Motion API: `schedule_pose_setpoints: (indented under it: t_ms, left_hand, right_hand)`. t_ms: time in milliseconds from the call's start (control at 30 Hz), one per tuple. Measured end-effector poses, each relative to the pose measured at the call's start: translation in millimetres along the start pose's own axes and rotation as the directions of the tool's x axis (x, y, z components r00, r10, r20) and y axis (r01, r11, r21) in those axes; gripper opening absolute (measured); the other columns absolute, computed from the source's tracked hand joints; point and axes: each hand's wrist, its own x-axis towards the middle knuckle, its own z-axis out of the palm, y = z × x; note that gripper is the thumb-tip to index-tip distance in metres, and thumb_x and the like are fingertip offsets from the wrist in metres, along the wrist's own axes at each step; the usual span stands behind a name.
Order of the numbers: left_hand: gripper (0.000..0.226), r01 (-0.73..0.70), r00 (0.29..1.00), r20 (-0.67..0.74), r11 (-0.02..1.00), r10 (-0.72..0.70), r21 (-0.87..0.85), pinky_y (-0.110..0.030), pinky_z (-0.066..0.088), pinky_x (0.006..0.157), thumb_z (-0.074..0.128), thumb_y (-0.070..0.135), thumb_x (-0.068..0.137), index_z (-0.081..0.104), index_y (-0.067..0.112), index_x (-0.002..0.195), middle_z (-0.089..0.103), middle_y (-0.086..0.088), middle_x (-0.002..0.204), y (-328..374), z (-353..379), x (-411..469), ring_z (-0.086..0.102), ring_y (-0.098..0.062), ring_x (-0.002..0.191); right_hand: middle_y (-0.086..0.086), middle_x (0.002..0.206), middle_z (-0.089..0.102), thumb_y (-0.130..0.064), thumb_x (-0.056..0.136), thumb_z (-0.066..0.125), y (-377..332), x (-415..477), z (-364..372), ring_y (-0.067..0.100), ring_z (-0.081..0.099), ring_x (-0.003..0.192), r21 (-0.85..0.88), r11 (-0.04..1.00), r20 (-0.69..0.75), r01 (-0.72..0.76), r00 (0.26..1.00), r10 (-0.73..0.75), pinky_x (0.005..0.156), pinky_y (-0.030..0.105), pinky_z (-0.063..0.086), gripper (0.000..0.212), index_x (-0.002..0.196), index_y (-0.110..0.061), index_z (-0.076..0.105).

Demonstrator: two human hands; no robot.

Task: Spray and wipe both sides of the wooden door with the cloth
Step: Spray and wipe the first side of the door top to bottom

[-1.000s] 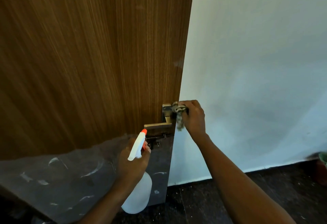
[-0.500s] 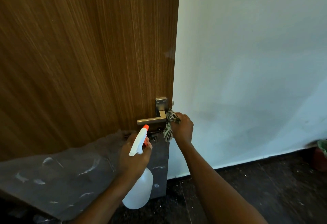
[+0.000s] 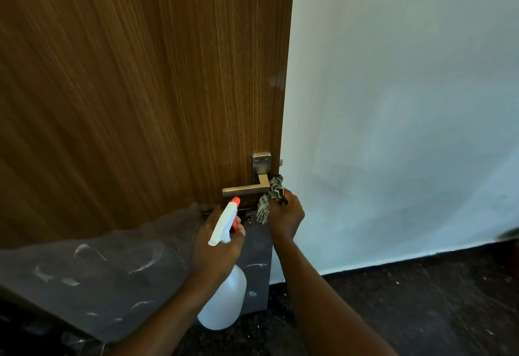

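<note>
The wooden door (image 3: 140,88) fills the left and centre, its free edge running down beside the white wall. Its lower part is covered by grey plastic film (image 3: 112,277). A metal lever handle (image 3: 247,190) sits near the edge. My right hand (image 3: 286,215) grips a bunched striped cloth (image 3: 271,197) against the door edge just right of the handle. My left hand (image 3: 216,246) holds a white spray bottle (image 3: 224,296) by its neck, the orange nozzle pointing up toward the handle.
A white wall (image 3: 407,103) stands right of the door. Dark speckled floor (image 3: 421,308) spreads along the bottom right. A dark blurred object (image 3: 509,233) shows at the far right edge.
My right hand slid the cloth down the door edge, from level with the handle plate to below the lever's corner. The left hand with the bottle stayed put.
</note>
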Motion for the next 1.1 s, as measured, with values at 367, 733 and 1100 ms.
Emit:
schedule_pose_setpoints:
  t_ms: [367, 733, 1100]
  left_hand:
    - [0.058, 0.085, 0.989, -0.122, 0.995, -0.077, 0.055, -0.031, 0.042, 0.096, 0.068, 0.020, 0.083, 0.042, 0.008, 0.133, 0.052, -0.013, 0.130, -14, -26, 3, 0.051, -0.025, 0.110]
    - [0.034, 0.005, 0.996, -0.092, 1.000, -0.002, 0.031, -0.022, 0.042, 0.088, 0.074, 0.015, 0.078, 0.056, 0.018, 0.107, 0.053, 0.009, 0.090, -63, -44, 9, 0.049, -0.006, 0.087]
    - [0.029, -0.415, 0.908, -0.037, 0.909, 0.417, 0.044, 0.001, 0.030, 0.063, 0.070, 0.037, 0.078, 0.041, 0.037, 0.076, 0.042, 0.030, 0.078, -148, 17, 80, 0.048, -0.003, 0.064]
  right_hand:
    - [0.005, 0.136, 0.060, -0.023, 0.099, 0.062, -61, -64, 52, 0.028, 0.060, 0.122, 0.372, 0.696, 0.356, -0.614, 0.787, 0.504, 0.093, 0.032, 0.050, 0.045, 0.141, -0.013, 0.052]
    - [0.008, 0.118, 0.068, -0.021, 0.095, 0.067, 1, -90, 23, 0.025, 0.067, 0.102, 0.475, 0.645, 0.357, -0.599, 0.801, 0.481, 0.070, 0.029, 0.058, 0.043, 0.136, -0.014, 0.054]
    - [0.001, 0.107, 0.073, -0.022, 0.091, 0.072, 60, -16, -9, 0.021, 0.071, 0.096, 0.454, 0.888, -0.294, 0.072, 0.953, 0.073, 0.088, 0.047, 0.059, 0.029, 0.120, -0.020, 0.069]
